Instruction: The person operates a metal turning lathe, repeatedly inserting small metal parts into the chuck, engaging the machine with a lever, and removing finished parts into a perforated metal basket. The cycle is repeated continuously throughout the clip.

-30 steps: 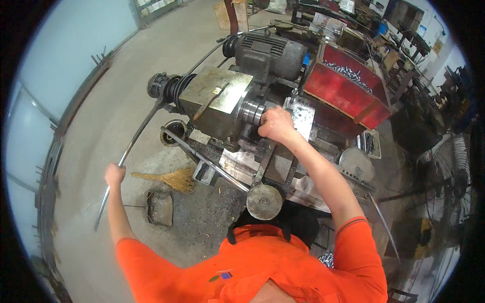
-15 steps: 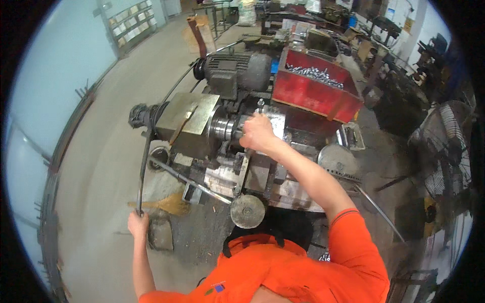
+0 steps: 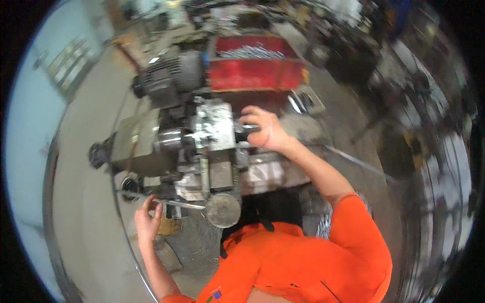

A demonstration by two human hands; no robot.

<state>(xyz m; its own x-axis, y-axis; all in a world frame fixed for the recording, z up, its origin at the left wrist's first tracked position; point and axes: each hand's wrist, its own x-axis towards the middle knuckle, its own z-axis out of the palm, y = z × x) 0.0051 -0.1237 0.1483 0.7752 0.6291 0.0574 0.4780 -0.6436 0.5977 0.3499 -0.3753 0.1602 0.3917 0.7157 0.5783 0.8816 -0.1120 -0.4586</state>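
Left hand (image 3: 147, 223) off lever (image 3: 142, 278), right hand (image 3: 272, 132) splayed

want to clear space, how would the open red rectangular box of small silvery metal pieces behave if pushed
The red box is probably heavy, with metal pieces piled inside. Its flat, rectangular sides suggest sliding rather than rolling. If tilted, the loose pieces might spill, since the top is open.

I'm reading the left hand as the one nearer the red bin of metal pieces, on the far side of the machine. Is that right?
Not quite: the head view shows the right hand nearer the red bin of metal pieces; the left hand is by the silver rod. The bin is indeed on the far side of the machine.
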